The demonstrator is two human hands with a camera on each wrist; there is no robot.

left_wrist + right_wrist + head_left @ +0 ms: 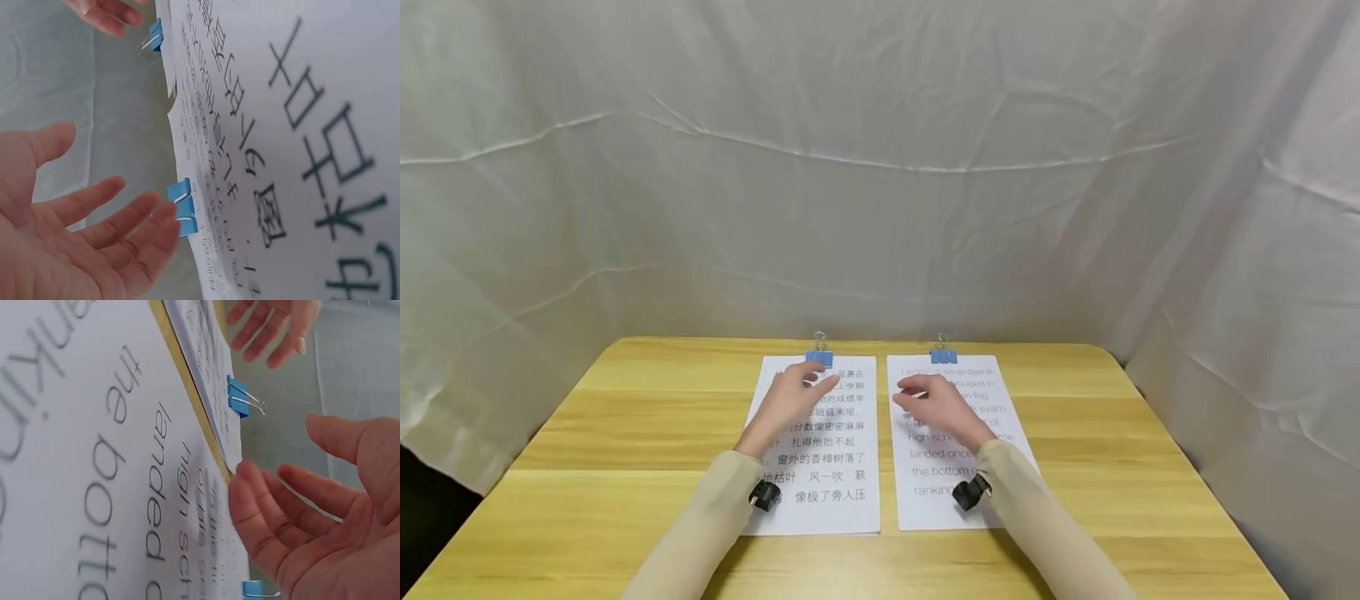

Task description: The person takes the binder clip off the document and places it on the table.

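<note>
On the wooden desk (pixel 625 433), backed by a white cloth curtain (pixel 880 167), two stacks of printed paper lie side by side with their long edges running away from the person. The left stack (pixel 838 492) carries Chinese characters, the right stack (pixel 925 492) English words, and a narrow strip of desk shows between them. Each stack is pinched at the middle of its far short edge by a blue binder clip: the left clip (pixel 819 357) and the right clip (pixel 943 355), both with their wire handles pointing toward the curtain.

The left hand (pixel 793 398) hovers over the upper part of the left stack, fingers relaxed and spread, holding nothing; its fingertips point up and slightly inward, and the left clip lies just beyond them. The left wrist view shows that clip just beside the fingertips, not gripped. The right hand (pixel 934 402) is likewise loose and empty over the right stack, its fingers turned toward the gap, so the right clip lies beyond and a little to its outer side. Each hand is nearest its own clip.
</note>
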